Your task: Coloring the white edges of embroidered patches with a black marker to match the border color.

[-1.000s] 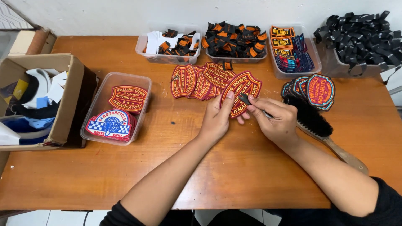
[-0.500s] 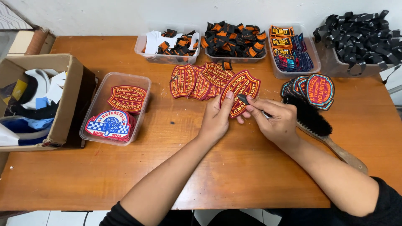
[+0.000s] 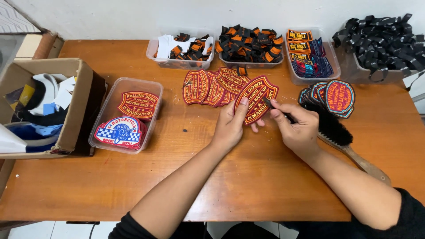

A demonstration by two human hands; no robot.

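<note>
Left hand (image 3: pixel 231 124) holds a red, shield-shaped embroidered patch with yellow lettering (image 3: pixel 256 98) above the wooden table (image 3: pixel 248 177), fingers curled behind it and thumb pressed on its front face. Right hand (image 3: pixel 297 126) is pinched narrow on a thin dark tool (image 3: pixel 276 108), possibly small snips; too little shows to tell. The tool's tip meets the patch's right edge. Just behind the held patch, a fanned row of matching red patches (image 3: pixel 210 86) lies flat on the table. A black-bristled wooden-handled brush (image 3: pixel 341 137) lies beside the right hand, partly under the wrist. A stack of round dark patches with orange rims (image 3: pixel 332 96) sits behind the brush. To the left, a clear plastic tub (image 3: pixel 156 108) holds more patches, next to an open cardboard box (image 3: pixel 82 106).
</note>
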